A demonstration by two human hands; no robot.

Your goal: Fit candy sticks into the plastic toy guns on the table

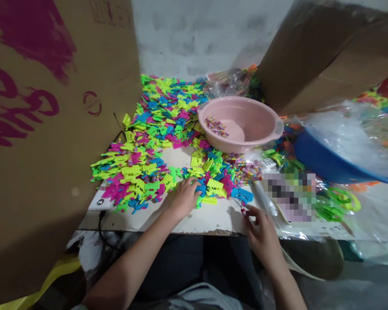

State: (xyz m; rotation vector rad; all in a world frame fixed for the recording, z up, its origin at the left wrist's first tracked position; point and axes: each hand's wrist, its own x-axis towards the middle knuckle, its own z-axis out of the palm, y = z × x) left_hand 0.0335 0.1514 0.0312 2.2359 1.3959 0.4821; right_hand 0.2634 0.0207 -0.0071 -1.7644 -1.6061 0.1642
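My left hand (185,197) rests palm down on a heap of small plastic combs (155,142) in green, pink, blue and yellow, its fingers curled over a blue one at the pile's near edge. My right hand (261,230) is near the table's front edge, its fingertips pinched on a tiny red and white piece (243,211). What that piece is I cannot make out. The combs cover most of the white table (210,219) from the back wall forward.
A pink basin (245,125) holding a few small colourful beads stands at mid-right. A blue bowl (326,161) under clear plastic bags sits at the right. Tall cardboard boxes (51,129) wall the left and back right. A black cable (101,224) hangs off the left front corner.
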